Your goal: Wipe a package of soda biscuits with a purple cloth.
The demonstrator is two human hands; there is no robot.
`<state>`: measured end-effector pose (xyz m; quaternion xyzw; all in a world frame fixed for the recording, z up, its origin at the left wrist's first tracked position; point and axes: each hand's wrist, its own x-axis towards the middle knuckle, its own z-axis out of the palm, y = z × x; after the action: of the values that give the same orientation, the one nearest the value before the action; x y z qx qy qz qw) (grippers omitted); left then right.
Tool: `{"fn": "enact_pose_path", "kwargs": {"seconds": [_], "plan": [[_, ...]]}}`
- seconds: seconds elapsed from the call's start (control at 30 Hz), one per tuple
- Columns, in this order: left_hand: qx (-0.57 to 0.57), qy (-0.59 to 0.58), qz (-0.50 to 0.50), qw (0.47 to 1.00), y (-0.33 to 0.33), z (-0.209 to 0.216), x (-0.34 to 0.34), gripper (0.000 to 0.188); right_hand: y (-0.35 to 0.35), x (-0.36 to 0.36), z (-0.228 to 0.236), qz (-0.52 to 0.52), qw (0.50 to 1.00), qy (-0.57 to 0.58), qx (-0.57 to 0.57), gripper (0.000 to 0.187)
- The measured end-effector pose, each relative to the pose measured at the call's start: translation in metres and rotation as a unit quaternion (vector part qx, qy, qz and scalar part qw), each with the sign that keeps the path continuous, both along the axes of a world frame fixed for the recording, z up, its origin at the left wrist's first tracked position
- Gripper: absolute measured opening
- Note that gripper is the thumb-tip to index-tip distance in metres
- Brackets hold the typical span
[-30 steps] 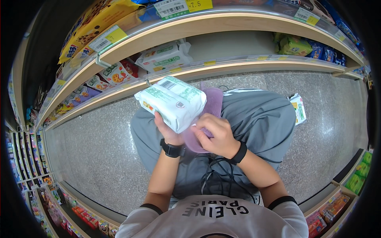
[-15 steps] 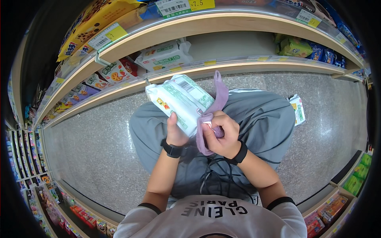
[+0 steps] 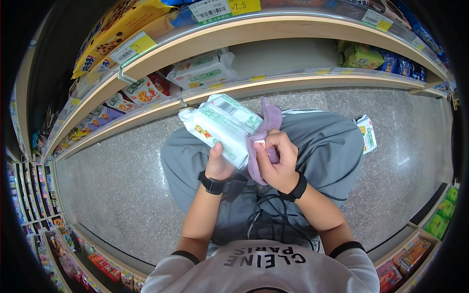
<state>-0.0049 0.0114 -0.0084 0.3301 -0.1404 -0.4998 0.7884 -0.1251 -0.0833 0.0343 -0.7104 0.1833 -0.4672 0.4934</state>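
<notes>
A white and pale green snack packet is tilted above my lap, with its barcode side facing up. My left hand grips its near left edge, the thumb on top and the fingers hidden beneath. In my right hand a purple cloth is bunched between thumb and curled fingers. The cloth lies against the packet's right end, and a loose part of it stands up beyond my hand. A small white label shows on the cloth near my thumb.
Ahead runs a low wooden shelf holding a similar white packet, red and white snack bags and green packets. Another white packet lies on the floor by my right knee. More stocked shelves stand behind me.
My right hand has shifted slightly right with the cloth, whose loose upper end has folded lower against the packet. The packet has moved a little; my left hand keeps its hold.
</notes>
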Motion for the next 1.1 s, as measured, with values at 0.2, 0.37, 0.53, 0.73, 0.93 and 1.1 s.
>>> {"fn": "enact_pose_path", "kwargs": {"seconds": [0.2,0.37,0.53,0.73,0.93,1.1], "plan": [[-0.025,0.013,0.026,0.999,-0.003,0.003,0.0,0.07,-0.013,0.004,0.003,-0.024,0.998,0.06,-0.013,0.014],[-0.049,0.027,0.014,0.998,0.005,-0.005,0.002,0.071,-0.023,0.005,-0.002,-0.026,0.994,0.068,0.084,0.014],[-0.046,0.024,0.006,0.999,0.004,-0.003,0.002,0.07,-0.021,0.005,-0.003,-0.031,0.994,0.072,0.076,0.014],[-0.018,0.009,0.019,1.0,-0.002,0.007,-0.001,0.068,-0.021,0.007,-0.007,-0.019,0.993,0.076,0.086,0.014],[0.048,0.003,0.07,0.996,-0.011,0.012,0.0,0.059,-0.021,0.008,-0.003,-0.011,0.991,0.12,0.057,0.014],[0.087,0.052,0.057,0.993,-0.013,0.01,0.002,0.057,-0.02,0.01,-0.01,0.021,0.989,0.136,0.059,0.014]]}}
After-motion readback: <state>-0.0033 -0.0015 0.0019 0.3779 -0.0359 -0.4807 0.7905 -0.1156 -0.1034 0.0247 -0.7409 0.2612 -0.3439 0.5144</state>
